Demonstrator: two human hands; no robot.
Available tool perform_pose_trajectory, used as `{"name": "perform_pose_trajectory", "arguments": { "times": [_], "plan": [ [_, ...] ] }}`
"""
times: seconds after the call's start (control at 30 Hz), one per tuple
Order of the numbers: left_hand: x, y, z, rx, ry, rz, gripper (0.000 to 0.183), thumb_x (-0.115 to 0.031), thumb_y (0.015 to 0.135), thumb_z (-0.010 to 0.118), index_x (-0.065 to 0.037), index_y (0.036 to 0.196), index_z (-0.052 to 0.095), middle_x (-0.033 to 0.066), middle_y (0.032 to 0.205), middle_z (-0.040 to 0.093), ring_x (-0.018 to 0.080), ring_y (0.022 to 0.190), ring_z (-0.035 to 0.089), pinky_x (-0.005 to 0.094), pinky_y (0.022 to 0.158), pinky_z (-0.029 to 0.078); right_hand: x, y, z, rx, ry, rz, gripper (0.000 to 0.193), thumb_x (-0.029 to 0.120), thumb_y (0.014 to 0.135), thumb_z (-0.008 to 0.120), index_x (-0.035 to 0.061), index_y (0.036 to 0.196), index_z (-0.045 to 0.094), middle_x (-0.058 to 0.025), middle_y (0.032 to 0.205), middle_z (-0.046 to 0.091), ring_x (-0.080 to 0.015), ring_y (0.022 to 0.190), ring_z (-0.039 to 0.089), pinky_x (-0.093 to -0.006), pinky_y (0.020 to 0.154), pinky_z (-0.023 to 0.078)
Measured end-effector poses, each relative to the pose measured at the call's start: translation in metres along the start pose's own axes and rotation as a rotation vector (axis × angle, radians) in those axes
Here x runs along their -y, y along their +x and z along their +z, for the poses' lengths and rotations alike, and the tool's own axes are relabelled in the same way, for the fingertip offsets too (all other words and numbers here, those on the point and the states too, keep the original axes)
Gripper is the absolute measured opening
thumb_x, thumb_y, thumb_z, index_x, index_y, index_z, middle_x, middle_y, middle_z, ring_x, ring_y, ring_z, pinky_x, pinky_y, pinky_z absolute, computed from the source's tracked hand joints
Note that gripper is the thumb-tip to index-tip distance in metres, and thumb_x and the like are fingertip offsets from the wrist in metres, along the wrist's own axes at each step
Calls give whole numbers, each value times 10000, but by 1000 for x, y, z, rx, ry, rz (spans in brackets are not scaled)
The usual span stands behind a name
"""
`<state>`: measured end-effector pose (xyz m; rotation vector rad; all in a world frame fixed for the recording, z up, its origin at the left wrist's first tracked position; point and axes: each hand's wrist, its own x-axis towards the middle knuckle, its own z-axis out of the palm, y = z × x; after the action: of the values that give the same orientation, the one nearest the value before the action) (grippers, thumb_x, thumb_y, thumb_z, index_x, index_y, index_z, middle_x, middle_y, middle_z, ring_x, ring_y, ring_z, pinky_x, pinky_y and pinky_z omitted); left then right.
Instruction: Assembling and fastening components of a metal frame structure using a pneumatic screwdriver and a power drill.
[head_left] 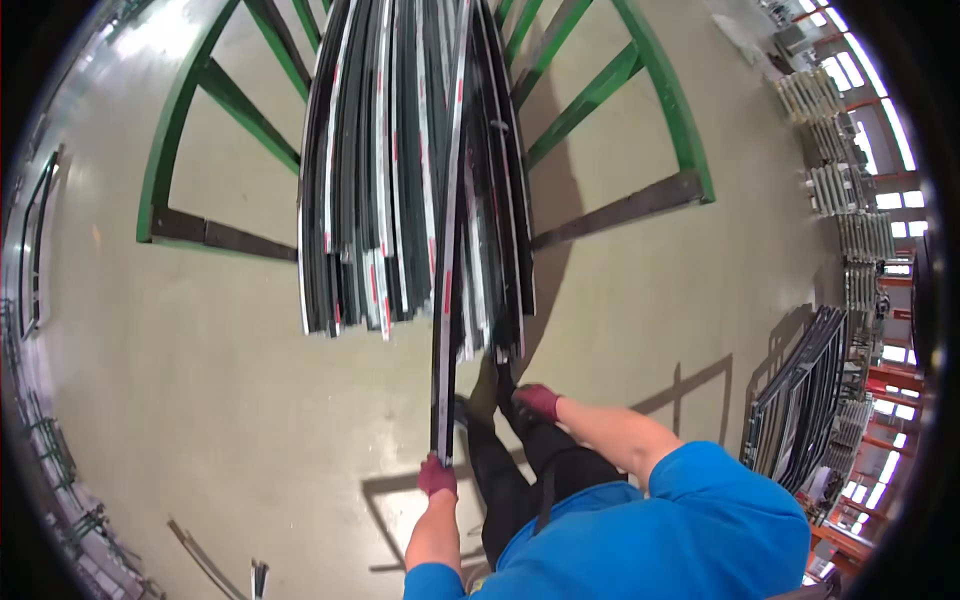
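My left hand (pixel 437 475), in a maroon glove, is closed around the near end of a long straight profile bar (pixel 447 300). This bar is dark with a pale strip and red marks, and it runs away from me over a stack of similar profile bars (pixel 390 200). The stack's near ends are uneven. Beside my thigh is my right hand (pixel 537 402), also gloved in maroon. Its fingers are dark and hard to make out against my black trousers, so I cannot see whether they grip anything.
Green rack arms with dark feet spread out at the left (pixel 165 170) and right (pixel 665 110) of the stack. A leaning rack of dark frames (pixel 797 395) stands at the right. Thin strips (pixel 200 555) lie on the floor at lower left.
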<state>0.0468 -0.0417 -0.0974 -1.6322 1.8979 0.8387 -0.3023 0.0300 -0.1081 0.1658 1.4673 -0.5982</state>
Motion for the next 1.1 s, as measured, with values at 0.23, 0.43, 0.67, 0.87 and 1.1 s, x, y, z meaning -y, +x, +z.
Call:
{"name": "perform_pose_trajectory", "arguments": {
  "times": [0.23, 0.43, 0.67, 0.87, 1.1],
  "plan": [
    [-6, -9, 2, 104, 74, -54, 470, -316, 840, 798, -129, 1209, 574, 179, 1125, 678, 403, 1039, 703, 513, 865, 573, -7, -12, 3, -66, -119, -54, 234, 281, 934, 669, 102, 1060, 752, -46, 855, 705, -187, 678, 656, -352, 576, 527],
    [0, -8, 11, 104, 52, -61, 475, -322, 839, 808, -132, 1199, 564, 175, 1148, 663, 397, 1074, 689, 526, 875, 564, 4, -24, 7, -41, -92, -61, 177, 263, 947, 652, 106, 1012, 700, -15, 831, 648, -144, 677, 628, -315, 580, 513],
    [-4, -8, 11, 110, 63, -82, 477, -324, 842, 808, -134, 1207, 566, 172, 1155, 662, 394, 1081, 686, 525, 874, 563, 0, -18, 2, -32, -134, -78, 178, 255, 947, 645, 92, 996, 699, -20, 853, 665, -144, 685, 641, -321, 597, 532],
    [-11, -11, 5, 91, 80, -69, 474, -312, 840, 810, -134, 1206, 568, 167, 1137, 666, 390, 1064, 689, 518, 864, 568, -1, -20, 0, -69, -137, -92, 159, 248, 942, 646, 93, 940, 684, -30, 777, 646, -144, 633, 618, -314, 570, 513],
    [-13, -14, 4, 83, 76, -82, 463, -289, 838, 812, -135, 1202, 571, 166, 1141, 660, 389, 1057, 688, 517, 863, 571, -5, -15, -3, -56, -125, -133, 153, 249, 938, 650, 101, 899, 667, -35, 720, 624, -152, 573, 579, -307, 539, 473]
  ]
}}
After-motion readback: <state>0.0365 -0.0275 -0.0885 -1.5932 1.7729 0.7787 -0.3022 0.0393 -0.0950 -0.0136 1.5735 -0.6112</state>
